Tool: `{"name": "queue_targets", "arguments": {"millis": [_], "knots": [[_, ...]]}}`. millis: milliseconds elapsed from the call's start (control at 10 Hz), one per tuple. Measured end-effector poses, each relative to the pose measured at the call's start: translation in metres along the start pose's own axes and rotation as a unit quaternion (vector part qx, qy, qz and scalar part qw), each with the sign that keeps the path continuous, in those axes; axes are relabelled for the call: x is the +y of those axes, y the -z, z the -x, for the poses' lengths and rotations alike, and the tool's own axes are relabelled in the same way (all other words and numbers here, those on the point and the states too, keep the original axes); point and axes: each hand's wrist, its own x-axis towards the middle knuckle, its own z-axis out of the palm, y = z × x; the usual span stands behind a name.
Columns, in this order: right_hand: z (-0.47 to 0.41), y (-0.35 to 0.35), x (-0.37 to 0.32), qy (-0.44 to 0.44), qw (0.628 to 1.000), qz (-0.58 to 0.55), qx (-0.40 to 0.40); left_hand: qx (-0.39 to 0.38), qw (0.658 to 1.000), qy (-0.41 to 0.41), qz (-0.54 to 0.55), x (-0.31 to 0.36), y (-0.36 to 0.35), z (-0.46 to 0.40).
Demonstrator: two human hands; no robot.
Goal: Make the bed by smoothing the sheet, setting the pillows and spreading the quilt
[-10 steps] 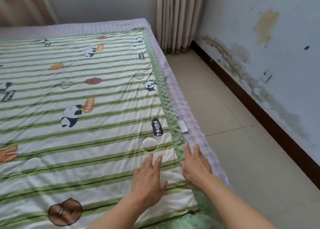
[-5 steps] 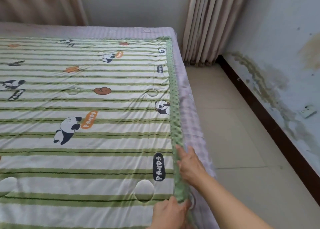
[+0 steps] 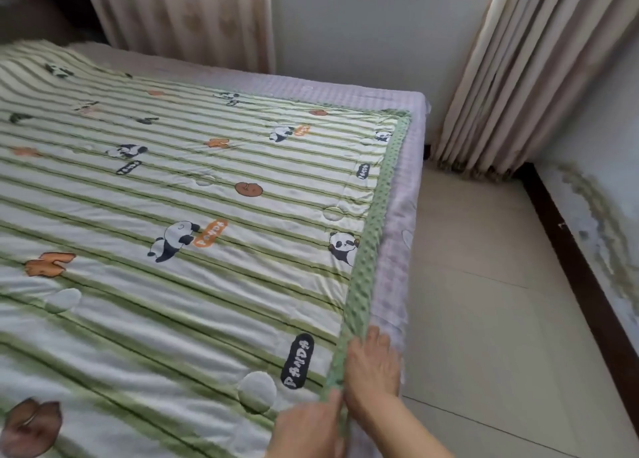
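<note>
A quilt [image 3: 179,271] with green and white stripes and panda prints lies spread flat over the bed. A dotted green border [image 3: 373,222] runs along its right edge. Beneath it, a pale lilac checked sheet [image 3: 397,260] shows along the bed's right side and far end. My right hand [image 3: 375,371] grips the green border near the bottom right. My left hand [image 3: 307,430] holds the same border just below it, fingers closed on the fabric. No pillows are in view.
A tiled floor [image 3: 484,319] runs along the bed's right side, bounded by a stained wall with a dark skirting board [image 3: 570,267]. Beige curtains [image 3: 525,70] hang at the far right corner, and more curtains [image 3: 179,18] hang behind the bed's far end.
Both hands went from lying flat on the quilt to gripping its green right border. The view has swung up and left, showing more of the far end of the bed.
</note>
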Motion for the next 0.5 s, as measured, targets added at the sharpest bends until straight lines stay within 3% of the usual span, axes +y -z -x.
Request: {"name": "queue_targets", "arguments": {"millis": [100,200,300,500], "knots": [[-0.002,-0.007,-0.005,0.133,0.991,-0.025,-0.020,0.144,0.988,0.040,0.044,-0.021,-0.012,-0.007],[0.002,-0.021,-0.009,0.193,0.971,0.066,-0.126,0.022,0.994,0.097,0.055,-0.048,-0.036,-0.007],[0.008,-0.012,-0.014,0.178,0.975,0.065,-0.116,-0.010,0.992,0.092,0.083,-0.058,-0.032,0.004],[0.025,0.011,-0.030,0.176,0.984,-0.013,-0.036,0.135,0.977,0.082,0.142,-0.063,-0.004,0.020]]}}
